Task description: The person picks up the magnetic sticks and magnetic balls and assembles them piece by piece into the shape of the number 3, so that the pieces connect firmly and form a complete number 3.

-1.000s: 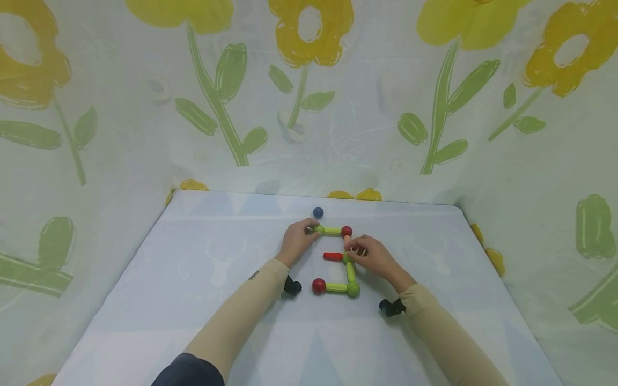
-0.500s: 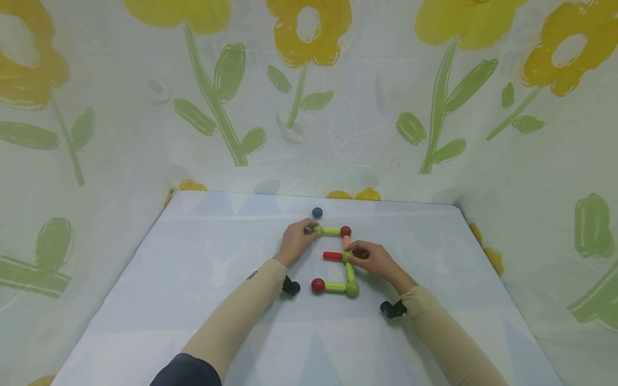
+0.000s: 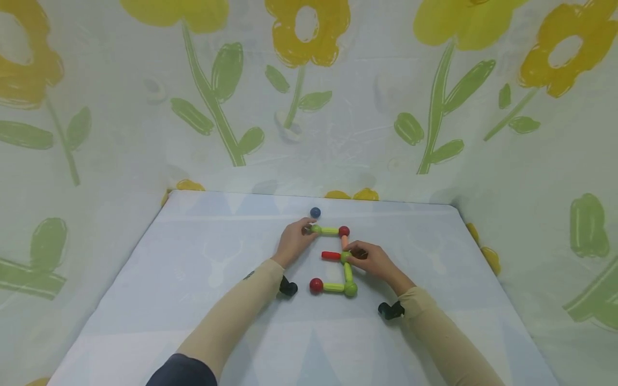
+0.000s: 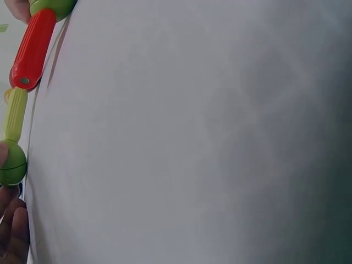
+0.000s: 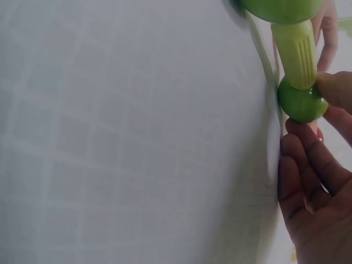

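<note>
A toy frame of coloured balls and short rods lies on the table in the head view. My left hand (image 3: 293,242) pinches the green ball (image 3: 316,229) at its far left end. A yellow-green rod (image 3: 330,231) joins that ball to a red ball (image 3: 344,231), and a peach rod (image 3: 345,243) runs on toward the middle green ball (image 3: 345,257). That middle ball is between the thumb and fingers of my right hand (image 3: 374,260); the right wrist view shows this green ball (image 5: 302,104) too. A red rod (image 3: 330,255) sticks out leftward from it.
Nearer me, a yellow-green rod (image 3: 348,272) leads to another green ball (image 3: 350,289), then a further rod (image 3: 333,287) to a red ball (image 3: 316,286). A loose blue ball (image 3: 315,212) lies beyond my left hand. Flowered cloth (image 3: 357,134) walls the table (image 3: 193,321).
My right hand's fingers have settled lower, from beside the peach rod onto the middle green ball. The left hand keeps its pinch, and the toy frame holds its shape.
</note>
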{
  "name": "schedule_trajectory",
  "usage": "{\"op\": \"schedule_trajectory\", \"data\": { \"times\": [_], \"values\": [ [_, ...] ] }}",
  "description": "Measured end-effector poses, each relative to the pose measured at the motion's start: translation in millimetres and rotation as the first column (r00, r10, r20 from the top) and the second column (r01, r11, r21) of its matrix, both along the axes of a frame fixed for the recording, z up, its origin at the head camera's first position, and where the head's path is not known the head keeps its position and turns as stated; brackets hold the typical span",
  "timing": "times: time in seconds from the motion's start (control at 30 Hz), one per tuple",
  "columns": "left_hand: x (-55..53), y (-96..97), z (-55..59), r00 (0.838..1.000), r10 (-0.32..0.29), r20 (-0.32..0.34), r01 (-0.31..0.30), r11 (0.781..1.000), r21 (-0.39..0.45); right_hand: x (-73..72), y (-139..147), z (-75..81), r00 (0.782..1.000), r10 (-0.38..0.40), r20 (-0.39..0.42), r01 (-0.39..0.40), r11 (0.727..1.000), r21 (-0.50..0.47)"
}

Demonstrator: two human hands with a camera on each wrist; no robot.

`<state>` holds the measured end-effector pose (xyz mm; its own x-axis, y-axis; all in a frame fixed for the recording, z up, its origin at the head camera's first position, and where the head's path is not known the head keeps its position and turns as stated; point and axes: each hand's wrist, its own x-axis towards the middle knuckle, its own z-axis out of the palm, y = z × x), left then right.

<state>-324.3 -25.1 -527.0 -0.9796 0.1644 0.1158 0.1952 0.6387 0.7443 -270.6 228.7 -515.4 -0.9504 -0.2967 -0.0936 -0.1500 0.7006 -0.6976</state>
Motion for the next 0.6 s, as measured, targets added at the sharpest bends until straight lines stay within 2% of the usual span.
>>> {"op": "schedule_trajectory", "data": {
  "times": [0.27, 0.47, 0.6],
  "values": [
    [-4.8, -7.9, -1.8, 0.997, -0.012, 0.075, 0.013, 1.000, -0.009, 0.7, 0.3, -0.4, 1.000, -0.006, 0.002, 0.006, 1.000, -0.013],
    [-10.7, -16.7, -0.3, 0.999, 0.011, 0.031, -0.010, 0.999, -0.031, 0.1, 1.2, -0.9, 1.000, 0.001, -0.003, -0.001, 1.000, -0.024],
    [-13.8, -17.2, -0.5, 0.999, 0.029, 0.027, -0.028, 0.998, -0.064, -0.4, 1.6, -2.6, 1.000, 0.003, -0.005, -0.003, 1.000, -0.026]
  ]
}}
